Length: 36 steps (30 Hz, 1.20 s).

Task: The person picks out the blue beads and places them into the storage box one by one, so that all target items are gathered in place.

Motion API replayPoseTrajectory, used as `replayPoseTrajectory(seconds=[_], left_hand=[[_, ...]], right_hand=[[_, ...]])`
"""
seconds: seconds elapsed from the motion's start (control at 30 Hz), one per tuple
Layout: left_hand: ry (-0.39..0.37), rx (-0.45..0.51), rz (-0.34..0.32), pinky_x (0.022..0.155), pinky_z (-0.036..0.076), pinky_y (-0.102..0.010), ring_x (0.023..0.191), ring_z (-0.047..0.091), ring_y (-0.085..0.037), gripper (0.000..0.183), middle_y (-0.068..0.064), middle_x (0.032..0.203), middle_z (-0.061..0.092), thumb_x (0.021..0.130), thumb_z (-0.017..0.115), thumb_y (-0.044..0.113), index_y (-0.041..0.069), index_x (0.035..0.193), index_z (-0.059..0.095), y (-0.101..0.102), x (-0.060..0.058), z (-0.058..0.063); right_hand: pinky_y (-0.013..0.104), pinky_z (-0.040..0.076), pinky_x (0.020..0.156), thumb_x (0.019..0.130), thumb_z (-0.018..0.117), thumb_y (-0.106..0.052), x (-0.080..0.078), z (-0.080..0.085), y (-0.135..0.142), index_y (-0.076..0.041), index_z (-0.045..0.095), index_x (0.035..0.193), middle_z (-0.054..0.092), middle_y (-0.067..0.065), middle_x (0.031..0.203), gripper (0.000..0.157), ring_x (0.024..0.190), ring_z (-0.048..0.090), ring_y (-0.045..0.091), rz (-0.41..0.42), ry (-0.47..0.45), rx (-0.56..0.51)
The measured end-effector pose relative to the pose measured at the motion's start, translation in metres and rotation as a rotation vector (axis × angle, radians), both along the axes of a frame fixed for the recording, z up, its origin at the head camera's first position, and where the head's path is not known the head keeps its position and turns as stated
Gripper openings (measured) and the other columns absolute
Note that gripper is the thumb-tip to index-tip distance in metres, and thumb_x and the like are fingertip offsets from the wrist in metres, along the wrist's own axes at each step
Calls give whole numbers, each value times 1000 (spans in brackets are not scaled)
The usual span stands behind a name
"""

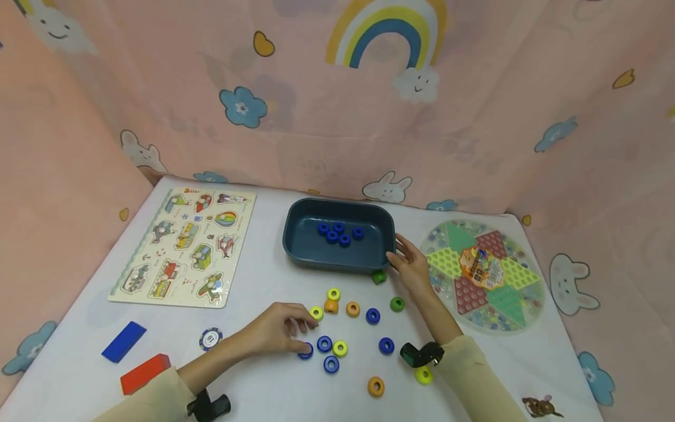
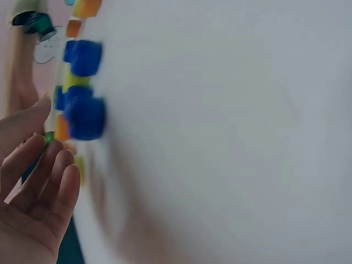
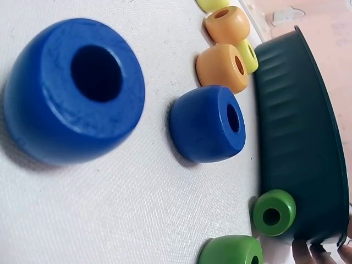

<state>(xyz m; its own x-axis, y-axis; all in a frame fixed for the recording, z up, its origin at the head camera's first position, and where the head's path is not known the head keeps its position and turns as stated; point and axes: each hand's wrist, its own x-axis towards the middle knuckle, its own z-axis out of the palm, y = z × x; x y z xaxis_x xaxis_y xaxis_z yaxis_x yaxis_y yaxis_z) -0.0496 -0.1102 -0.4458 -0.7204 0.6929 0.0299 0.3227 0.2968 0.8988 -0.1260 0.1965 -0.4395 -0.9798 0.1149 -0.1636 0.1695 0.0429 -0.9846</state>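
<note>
A dark blue tray (image 1: pixel 337 265) stands at the back of the table with several blue beads (image 1: pixel 344 240) in it. My right hand (image 1: pixel 411 266) grips the tray's right end, thumb on the rim and fingers along the outside. In the right wrist view, only fingertips (image 3: pixel 302 253) show beside the tray's dark wall (image 3: pixel 297 137). Over the loose beads hovers my left hand (image 1: pixel 279 329), its thumb near a blue bead (image 1: pixel 306 351). The left wrist view shows that hand (image 2: pixel 38 187) with loosely bent fingers, nothing held, apart from the blue beads (image 2: pixel 87 118).
Blue, yellow, orange and green beads lie scattered in front of the tray, one green bead (image 1: pixel 379 277) against it. A picture puzzle board (image 1: pixel 184 246), blue block (image 1: pixel 123 341), red block (image 1: pixel 145 374) and poker chip (image 1: pixel 211 339) are left; a round game board (image 1: pixel 485 275) is right.
</note>
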Motion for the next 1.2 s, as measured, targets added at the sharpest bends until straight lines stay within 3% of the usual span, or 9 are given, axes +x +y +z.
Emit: replayPoseTrajectory(seconds=[0.13,0.27,0.47,0.6,0.8,1.03,1.2], left_hand=[[35,-7,-22,61,50,-25,76,58,-13,35,3,91,65,65,82,5,9,97,70,0,14,-14],[42,-24,-33,61,50,-23,76,55,-9,34,7,91,64,64,82,4,11,96,70,1,19,-19],[18,-55,-47,63,50,-23,76,55,-8,33,8,91,62,65,82,4,12,95,70,1,16,-17],[29,-59,-35,63,51,-25,76,56,-10,32,9,90,63,65,82,5,11,95,71,0,7,-10],[38,-57,13,71,52,-31,80,58,-10,32,8,92,63,67,82,6,10,97,70,-2,-24,17],[142,-45,55,70,53,-34,80,59,-16,31,1,94,63,69,82,9,8,98,70,-4,-83,50],[170,-138,113,69,52,-31,82,59,-21,34,-1,93,64,69,82,9,3,100,69,2,-126,65]], right_hand=[[23,47,86,89,58,1,0,1,-1,-5,38,140,40,19,138,55,121,44,32,2,14,-22],[26,47,88,90,57,0,0,3,-1,-4,37,140,40,20,138,55,121,44,32,-1,9,-25],[30,45,92,90,57,0,1,3,0,-4,37,141,39,20,139,55,122,43,32,5,7,-25],[30,45,91,90,57,0,0,2,0,-5,38,140,40,18,138,55,121,45,30,1,4,-23],[33,44,93,90,59,-1,-1,1,0,-7,39,140,41,16,138,55,120,46,28,-3,-5,-14],[31,45,91,89,59,-2,-2,-2,2,-7,39,140,42,16,138,55,120,46,28,-2,-2,-21],[29,46,90,89,60,-2,-2,-2,1,-7,40,140,41,16,138,55,121,45,29,-1,-2,-23]])
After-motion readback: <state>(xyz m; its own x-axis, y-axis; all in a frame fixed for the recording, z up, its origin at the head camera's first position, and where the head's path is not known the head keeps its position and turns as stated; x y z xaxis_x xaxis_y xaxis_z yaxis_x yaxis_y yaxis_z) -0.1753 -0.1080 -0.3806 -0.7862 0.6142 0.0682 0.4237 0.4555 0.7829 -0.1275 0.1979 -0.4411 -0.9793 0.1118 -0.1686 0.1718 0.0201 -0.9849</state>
